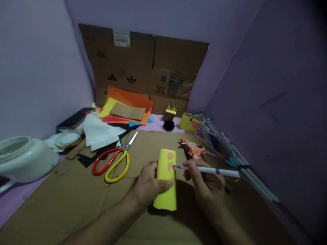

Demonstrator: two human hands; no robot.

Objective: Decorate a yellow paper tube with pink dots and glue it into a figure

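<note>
Left hand: fingers are closing round the yellow paper roll, the thumb lying across its front and a fingertip showing at its left edge. Right hand: thumb and fingers are pinching a white marker, narrow around its barrel; the purple tip is pointing left and reaching the lower orange spot; contact seems likely, but the dim view is leaving this unsure.

Roll is sitting between the two hands, in front of the wearer, its long side running away from them. Two orange spots are showing on its far half, one beyond the other; the near end is looking slightly uneven.

Surface, left to right: a white pot is standing at the edge; red-and-yellow-handled scissors are lying partly open on the cardboard-covered table; coloured sheets are stacking up behind them. A black fluffy ball is resting before a small yellow-eared figure, with two yellow tubes standing beside. White sticks are lining the right side. A cardboard panel is leaning against the pale purple back wall.
</note>
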